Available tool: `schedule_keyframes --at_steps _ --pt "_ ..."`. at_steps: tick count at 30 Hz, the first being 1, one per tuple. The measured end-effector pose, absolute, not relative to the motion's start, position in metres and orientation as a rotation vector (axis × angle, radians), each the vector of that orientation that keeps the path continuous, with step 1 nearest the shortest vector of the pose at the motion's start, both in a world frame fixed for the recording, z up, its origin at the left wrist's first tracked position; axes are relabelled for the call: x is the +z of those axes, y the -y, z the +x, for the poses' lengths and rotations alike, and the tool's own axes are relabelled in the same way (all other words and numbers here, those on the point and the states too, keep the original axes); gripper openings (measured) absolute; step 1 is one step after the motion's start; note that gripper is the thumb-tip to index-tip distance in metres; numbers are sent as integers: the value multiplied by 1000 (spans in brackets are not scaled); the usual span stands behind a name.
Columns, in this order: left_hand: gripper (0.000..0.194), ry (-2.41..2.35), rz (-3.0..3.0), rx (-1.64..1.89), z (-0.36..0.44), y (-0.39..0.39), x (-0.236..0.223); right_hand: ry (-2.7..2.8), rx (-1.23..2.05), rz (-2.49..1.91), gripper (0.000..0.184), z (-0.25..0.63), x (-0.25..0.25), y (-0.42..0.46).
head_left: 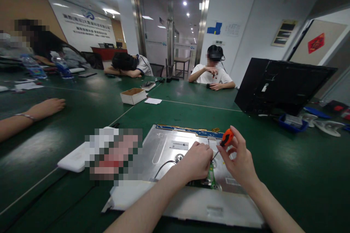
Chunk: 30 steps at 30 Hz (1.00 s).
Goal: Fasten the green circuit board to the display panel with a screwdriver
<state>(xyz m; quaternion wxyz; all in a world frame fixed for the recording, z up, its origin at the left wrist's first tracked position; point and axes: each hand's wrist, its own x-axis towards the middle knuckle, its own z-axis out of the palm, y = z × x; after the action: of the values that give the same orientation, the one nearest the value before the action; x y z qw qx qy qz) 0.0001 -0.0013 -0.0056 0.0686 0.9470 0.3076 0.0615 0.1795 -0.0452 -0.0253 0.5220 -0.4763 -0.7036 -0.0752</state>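
Between the fingertips of my right hand point(239, 156) is a screwdriver point(226, 137) with an orange and black handle, its thin shaft slanting down to the left. My left hand point(198, 160) is closed over a green circuit board point(212, 176), near the shaft's lower end; its fingertips are hidden. Under both hands lies a silver metal display panel point(161, 149), with a blue board strip point(188, 131) along its far edge. A black cable point(164, 165) curves across the panel to the left of my left hand. The screwdriver's tip is too hidden to make out.
Left of the panel lies a white device point(73, 160) beside a blurred-out item. A small open box point(133, 96) stands farther back. To the right are a black monitor point(281, 83) and a blue tray point(292, 123). Another person's forearm point(32, 114) rests at left; people sit beyond.
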Motion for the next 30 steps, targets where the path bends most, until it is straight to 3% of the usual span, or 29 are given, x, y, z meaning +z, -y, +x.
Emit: schedule_keyframes --at_steps 30 --pt "4 -925 2848 165 1 2 -3 1700 -237 -1091 58 180 -22 47"
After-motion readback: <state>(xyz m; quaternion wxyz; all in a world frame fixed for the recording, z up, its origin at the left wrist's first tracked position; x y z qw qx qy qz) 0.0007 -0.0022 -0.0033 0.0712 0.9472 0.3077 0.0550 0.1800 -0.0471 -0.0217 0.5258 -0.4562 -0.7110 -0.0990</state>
